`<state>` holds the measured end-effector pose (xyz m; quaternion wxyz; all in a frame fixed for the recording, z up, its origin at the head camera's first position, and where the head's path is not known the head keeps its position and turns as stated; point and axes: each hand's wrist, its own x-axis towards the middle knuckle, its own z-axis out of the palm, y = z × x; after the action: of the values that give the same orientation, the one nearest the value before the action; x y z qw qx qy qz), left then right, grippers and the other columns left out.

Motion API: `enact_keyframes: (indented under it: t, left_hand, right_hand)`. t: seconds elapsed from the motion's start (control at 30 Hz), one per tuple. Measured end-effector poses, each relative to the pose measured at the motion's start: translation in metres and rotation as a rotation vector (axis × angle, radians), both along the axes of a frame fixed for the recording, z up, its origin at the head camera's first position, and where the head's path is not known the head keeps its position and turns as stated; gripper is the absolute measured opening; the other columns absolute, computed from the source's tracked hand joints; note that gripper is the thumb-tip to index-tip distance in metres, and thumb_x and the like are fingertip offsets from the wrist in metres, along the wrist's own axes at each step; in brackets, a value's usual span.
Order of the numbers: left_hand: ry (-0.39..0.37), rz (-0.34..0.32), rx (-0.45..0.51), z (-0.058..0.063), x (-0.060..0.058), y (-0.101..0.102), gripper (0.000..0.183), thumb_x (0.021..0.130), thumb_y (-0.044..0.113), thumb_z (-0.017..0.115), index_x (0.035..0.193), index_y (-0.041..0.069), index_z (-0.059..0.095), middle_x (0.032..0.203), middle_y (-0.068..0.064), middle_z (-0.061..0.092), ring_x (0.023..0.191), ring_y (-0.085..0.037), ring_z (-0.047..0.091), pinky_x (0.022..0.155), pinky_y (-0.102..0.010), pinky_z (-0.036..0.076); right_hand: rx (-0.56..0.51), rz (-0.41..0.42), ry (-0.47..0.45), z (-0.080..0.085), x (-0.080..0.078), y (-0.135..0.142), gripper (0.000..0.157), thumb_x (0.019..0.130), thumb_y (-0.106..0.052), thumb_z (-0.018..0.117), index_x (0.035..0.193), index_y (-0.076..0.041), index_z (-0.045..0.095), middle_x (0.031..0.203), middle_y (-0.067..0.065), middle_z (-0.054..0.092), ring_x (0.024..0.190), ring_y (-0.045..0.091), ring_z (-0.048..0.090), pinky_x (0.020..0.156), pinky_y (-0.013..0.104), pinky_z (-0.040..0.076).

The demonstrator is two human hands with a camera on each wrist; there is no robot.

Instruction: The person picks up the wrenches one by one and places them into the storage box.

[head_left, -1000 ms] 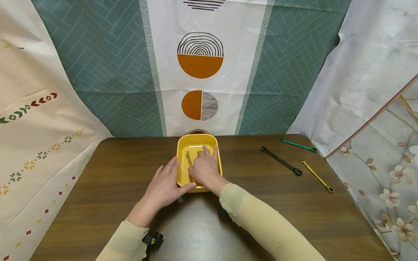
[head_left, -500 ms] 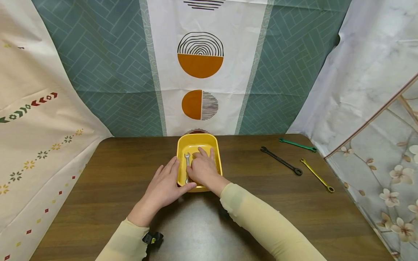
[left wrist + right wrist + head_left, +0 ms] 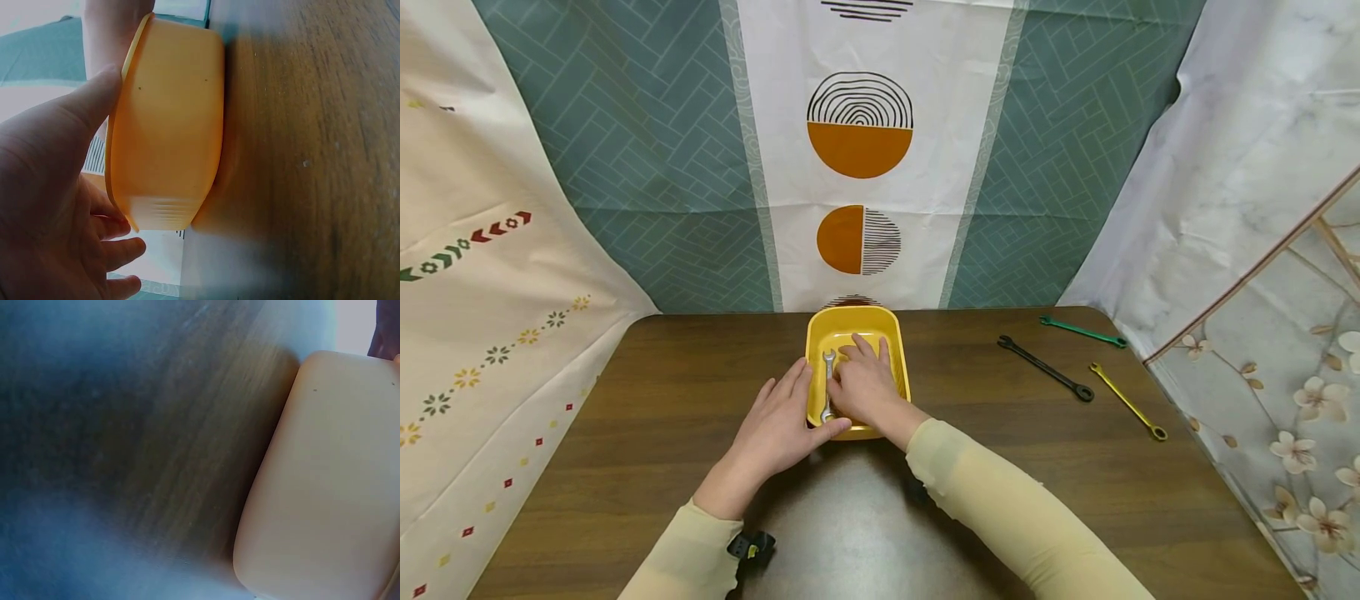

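Note:
A yellow plastic tray (image 3: 854,315) stands at the middle of the table. Inside it, along the left side, lies a silver wrench (image 3: 828,367). My left hand (image 3: 781,427) rests against the tray's left and front rim, its fingers straight; in the left wrist view the thumb of that hand (image 3: 56,162) lies at the rim of the tray (image 3: 169,119). Reaching into the tray, my right hand (image 3: 868,388) has spread fingers, and its thumb side is at the wrench's shaft, covering part of it. In the right wrist view only the tray's outer wall (image 3: 325,475) shows, not the hand.
To the right on the wooden table (image 3: 700,367) lie a black wrench (image 3: 1047,369), a green wrench (image 3: 1082,332) and a yellow wrench (image 3: 1127,402), apart from each other. Patterned cloths hang behind the table (image 3: 861,192) and at both sides.
The silver wrench has turned from a slant to nearly straight along the tray's left side and now lies flatter. My right hand has shifted slightly left; my left hand has stayed in place.

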<state>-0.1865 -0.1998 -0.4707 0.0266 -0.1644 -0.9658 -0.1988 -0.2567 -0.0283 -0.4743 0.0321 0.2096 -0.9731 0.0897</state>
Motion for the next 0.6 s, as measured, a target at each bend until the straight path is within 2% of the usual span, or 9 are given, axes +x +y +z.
enact_keyframes:
  t: [0.3,0.43,0.6]
  left_hand:
    - [0.002,0.002,-0.003,0.001,0.000,0.001,0.115,0.097,0.072,0.072,0.168,-0.009,0.033,0.177,-0.026,0.030,0.162,-0.042,0.033,0.130,-0.067,0.025]
    - [-0.006,0.007,0.000,0.001,0.000,0.001,0.116,0.097,0.072,0.072,0.168,-0.009,0.032,0.177,-0.026,0.029,0.162,-0.042,0.032,0.130,-0.067,0.024]
    - [-0.021,0.013,0.005,0.001,0.000,0.001,0.117,0.096,0.073,0.072,0.169,-0.009,0.030,0.178,-0.026,0.027,0.162,-0.042,0.032,0.131,-0.066,0.022]
  right_hand:
    - [-0.016,0.011,0.043,0.005,0.000,0.004,0.027,0.111,-0.034,0.064,0.119,-0.017,0.083,0.159,0.006,0.061,0.162,0.032,0.034,0.132,0.066,0.019]
    - [0.006,0.022,0.072,0.009,0.000,0.007,0.033,0.111,-0.034,0.063,0.132,-0.015,0.079,0.159,0.006,0.061,0.161,0.032,0.036,0.131,0.066,0.022]
    - [0.047,0.029,0.095,0.012,-0.001,0.014,0.043,0.113,-0.039,0.061,0.148,-0.015,0.070,0.163,0.006,0.057,0.163,0.031,0.034,0.132,0.065,0.020]
